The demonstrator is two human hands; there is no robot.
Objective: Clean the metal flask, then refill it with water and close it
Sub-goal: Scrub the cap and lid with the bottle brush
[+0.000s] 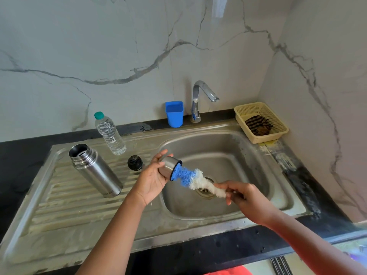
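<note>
From the head camera, the left hand point(153, 175) holds the flask's steel cup point(169, 168) over the sink point(218, 147), fingers curled round its closed end, mouth turned toward three o'clock. The right hand point(241, 195) pinches the handle of a blue-and-white bottle brush point(193, 178), whose blue tip sits inside the cup. The metal flask point(95, 170) stands open on the drainboard at about nine o'clock from the cup, its black stopper point(135, 162) lying between them and a water bottle point(110, 133) behind it at one o'clock. The flask looks rigid, smooth and probably slippery when wet; a full wrap round mid-body seems the safest hold. The brush bristles look soft and yielding.
</note>
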